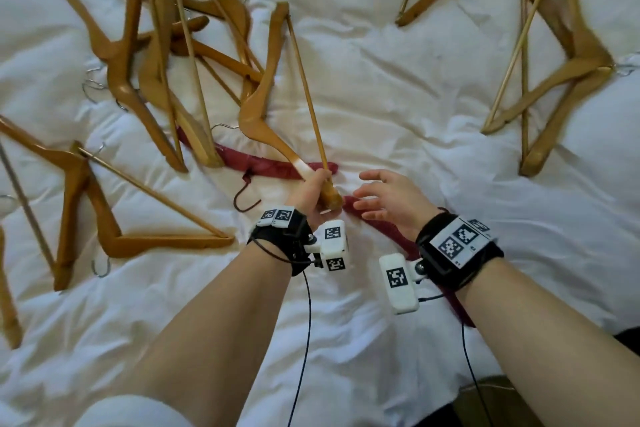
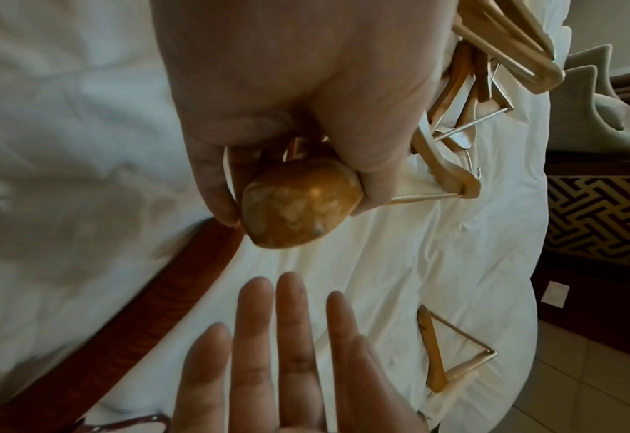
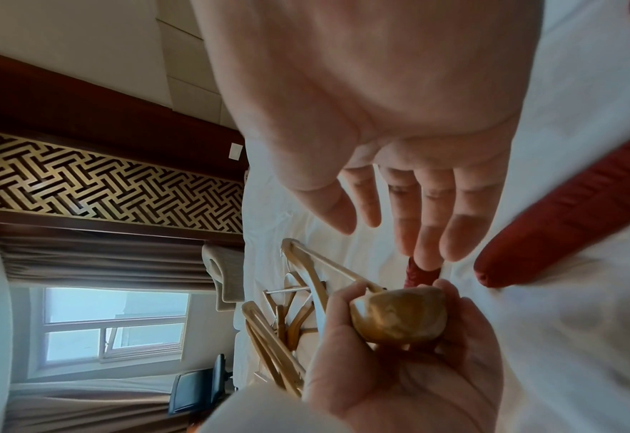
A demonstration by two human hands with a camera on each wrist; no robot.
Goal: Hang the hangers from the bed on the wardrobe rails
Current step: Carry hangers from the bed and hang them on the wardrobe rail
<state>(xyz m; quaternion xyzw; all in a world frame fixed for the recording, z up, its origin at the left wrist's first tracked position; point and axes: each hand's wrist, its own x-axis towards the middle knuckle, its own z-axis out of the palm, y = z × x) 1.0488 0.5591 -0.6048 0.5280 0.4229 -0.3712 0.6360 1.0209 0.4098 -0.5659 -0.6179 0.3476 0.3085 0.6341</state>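
Observation:
My left hand (image 1: 317,194) grips the rounded end of a wooden hanger (image 1: 266,94), whose arm and bar stretch away over the white bed (image 1: 398,87). The same wooden end (image 2: 300,202) fills the left wrist view between thumb and fingers, and shows as a hanger end (image 3: 402,316) in the right wrist view. My right hand (image 1: 384,198) hovers just right of it, fingers spread and holding nothing. Under both hands lie red padded hangers (image 1: 277,166), one of them (image 3: 572,211) beside my right fingers. The wardrobe is out of view.
Several wooden hangers lie in a pile (image 1: 156,45) at the upper left, more (image 1: 86,204) at the left edge and others (image 1: 554,62) at the right. A window (image 3: 117,325), curtains and a dark chair (image 3: 198,389) stand beyond the bed.

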